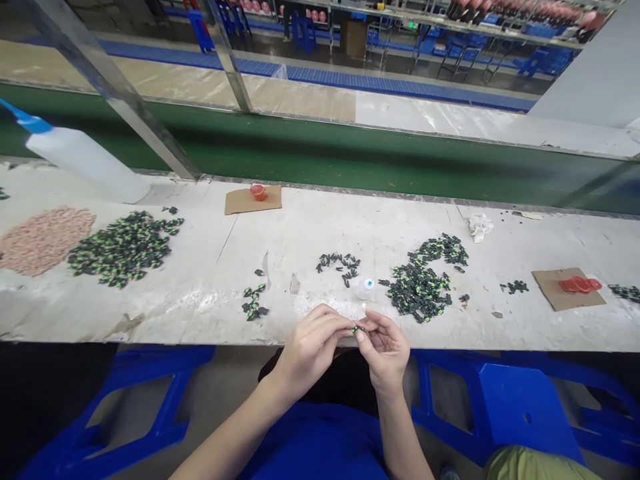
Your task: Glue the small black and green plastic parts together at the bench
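Small black-and-green part (357,329) is pinched between the fingertips of the left hand (310,347) and the right hand (384,348), just over the worktable's near edge (200,337). Bare tabletop lies open at 11 o'clock. There are two big heaps of similar parts: the near heap (420,287) at 1 o'clock and the far heap (123,247) at 10. One pink heap (43,239) lies beyond that. One small clear cap (367,288) stands close at 12.

A small part (357,329) shows black and green, like the heaps of parts (423,287) on the white bench (300,227). The loose pile (43,239) is pinkish-tan, the bottle (85,160) white with a blue cap (27,122), the cups (579,285) red on brown cardboard (550,292), the belt (350,153) green.
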Tool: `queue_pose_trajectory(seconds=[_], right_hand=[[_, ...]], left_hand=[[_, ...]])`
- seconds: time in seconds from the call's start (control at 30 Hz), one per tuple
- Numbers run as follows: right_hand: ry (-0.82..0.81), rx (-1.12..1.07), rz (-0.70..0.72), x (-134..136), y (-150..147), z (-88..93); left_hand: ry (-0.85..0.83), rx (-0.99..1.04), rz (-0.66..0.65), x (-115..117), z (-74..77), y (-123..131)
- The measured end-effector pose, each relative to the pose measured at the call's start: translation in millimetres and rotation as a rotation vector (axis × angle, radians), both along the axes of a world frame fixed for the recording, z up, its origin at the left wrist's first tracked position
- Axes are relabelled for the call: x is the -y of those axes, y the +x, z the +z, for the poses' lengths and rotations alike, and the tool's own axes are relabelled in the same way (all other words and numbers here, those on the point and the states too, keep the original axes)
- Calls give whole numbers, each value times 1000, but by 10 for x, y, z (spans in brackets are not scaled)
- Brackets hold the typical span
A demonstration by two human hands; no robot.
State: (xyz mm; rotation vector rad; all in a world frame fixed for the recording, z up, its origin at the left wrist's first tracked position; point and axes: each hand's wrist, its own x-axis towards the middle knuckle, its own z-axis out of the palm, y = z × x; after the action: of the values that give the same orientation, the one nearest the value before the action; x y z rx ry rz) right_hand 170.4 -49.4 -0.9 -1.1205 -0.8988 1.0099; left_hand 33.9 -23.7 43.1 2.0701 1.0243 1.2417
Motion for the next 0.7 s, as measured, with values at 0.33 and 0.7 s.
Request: queue_pose_trajectory(seconds=[0.33,0.7], right_hand=[[93,155,149,-65,113,70],[141,320,194,-77,159,88]], left_hand=[[-4,12,-3,-19,-7,-17],[91,-108,-52,-42,-21,-63]])
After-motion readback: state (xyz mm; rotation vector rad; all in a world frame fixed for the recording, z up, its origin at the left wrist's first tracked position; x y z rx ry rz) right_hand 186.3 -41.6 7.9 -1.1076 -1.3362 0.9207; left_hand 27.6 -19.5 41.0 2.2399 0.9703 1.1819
